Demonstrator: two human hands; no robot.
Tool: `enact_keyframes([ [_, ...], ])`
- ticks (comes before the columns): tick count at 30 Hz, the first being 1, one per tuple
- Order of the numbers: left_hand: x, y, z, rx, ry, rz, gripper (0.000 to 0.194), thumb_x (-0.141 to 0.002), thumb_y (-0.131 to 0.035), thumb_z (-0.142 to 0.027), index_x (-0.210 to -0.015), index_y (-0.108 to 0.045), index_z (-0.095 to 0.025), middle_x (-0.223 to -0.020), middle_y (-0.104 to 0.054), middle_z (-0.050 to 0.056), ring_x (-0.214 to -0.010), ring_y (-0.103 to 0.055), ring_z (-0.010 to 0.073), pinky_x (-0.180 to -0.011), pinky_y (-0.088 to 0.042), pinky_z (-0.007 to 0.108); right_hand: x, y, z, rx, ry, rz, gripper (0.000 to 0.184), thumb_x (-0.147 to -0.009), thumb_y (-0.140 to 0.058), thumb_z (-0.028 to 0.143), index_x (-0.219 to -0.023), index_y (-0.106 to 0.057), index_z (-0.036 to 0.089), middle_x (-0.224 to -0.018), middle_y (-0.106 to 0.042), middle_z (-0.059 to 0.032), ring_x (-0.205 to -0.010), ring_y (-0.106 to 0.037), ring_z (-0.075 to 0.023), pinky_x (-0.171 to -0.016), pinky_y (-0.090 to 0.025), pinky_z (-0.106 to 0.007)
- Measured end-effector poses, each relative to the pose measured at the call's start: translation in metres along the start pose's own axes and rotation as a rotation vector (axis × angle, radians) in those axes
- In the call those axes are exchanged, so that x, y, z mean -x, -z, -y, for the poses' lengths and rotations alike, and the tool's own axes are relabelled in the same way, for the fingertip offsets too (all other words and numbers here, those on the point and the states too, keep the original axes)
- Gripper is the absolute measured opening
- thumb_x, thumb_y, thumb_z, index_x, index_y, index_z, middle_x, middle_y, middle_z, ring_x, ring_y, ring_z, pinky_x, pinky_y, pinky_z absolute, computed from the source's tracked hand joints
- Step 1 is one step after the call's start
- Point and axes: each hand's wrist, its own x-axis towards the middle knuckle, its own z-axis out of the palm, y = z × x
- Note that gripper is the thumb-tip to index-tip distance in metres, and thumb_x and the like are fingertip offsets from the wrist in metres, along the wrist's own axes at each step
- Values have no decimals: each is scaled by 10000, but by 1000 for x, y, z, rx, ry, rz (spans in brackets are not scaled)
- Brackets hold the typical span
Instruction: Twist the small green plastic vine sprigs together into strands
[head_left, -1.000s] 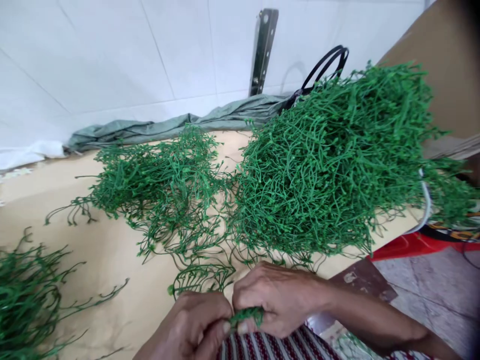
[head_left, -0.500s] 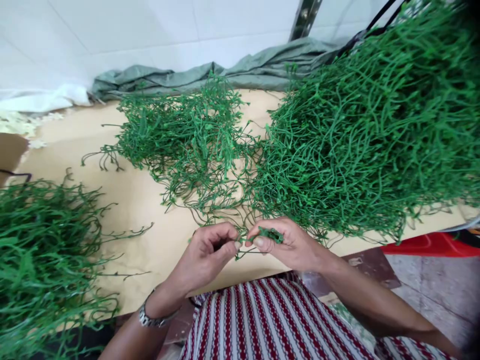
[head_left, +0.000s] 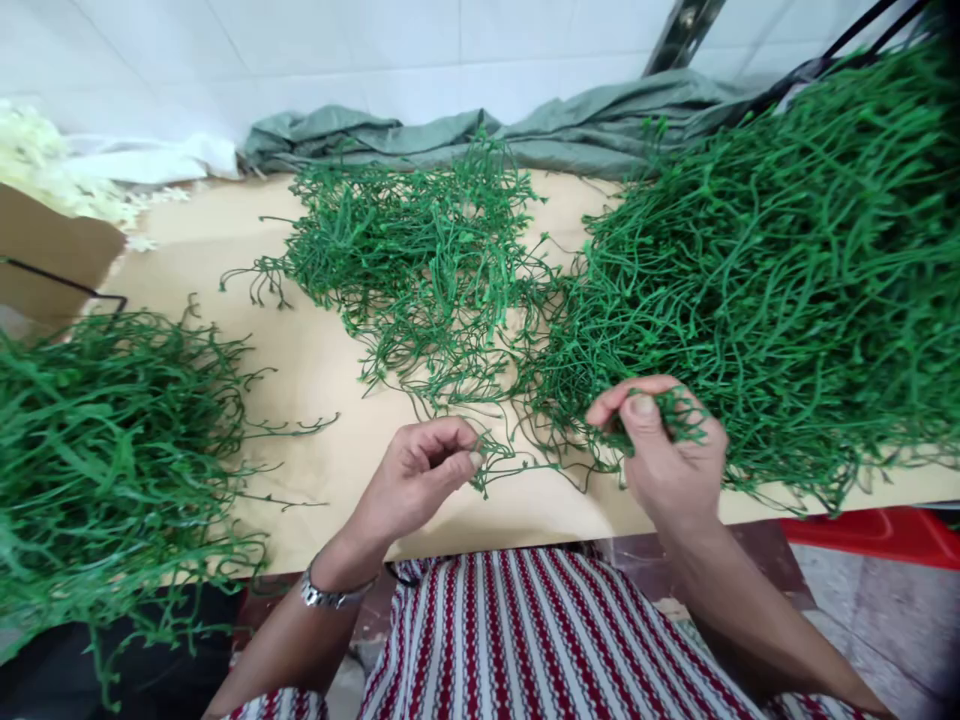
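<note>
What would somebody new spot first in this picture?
Probably the big heap of thin green stems filling the right side. Then the left hand and right hand, below the middle, each holding green sprigs. The red-and-white striped clothing stands out at the bottom.

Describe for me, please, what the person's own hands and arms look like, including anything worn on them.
The left hand and right hand are both ungloved. A silver-coloured metal link band circles the left wrist; whether it is a watch is unclear. No band shows on the right wrist. The visible sleeve edges have dark red and whitish patterned stripes.
</note>
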Motion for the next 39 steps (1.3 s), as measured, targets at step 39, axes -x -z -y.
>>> enact_keyframes([
  [39,13,-26,13,-947,-998,-548,188,-666,-551,-21,-788,-495,-154,-693,-558,56,-672,-505,176,-625,-387,344,16,-28,9,414,93,603,65,-857,-483,253,-841,-502,193,-676,-559,3,-579,-512,-116,-527,-378,-222],
])
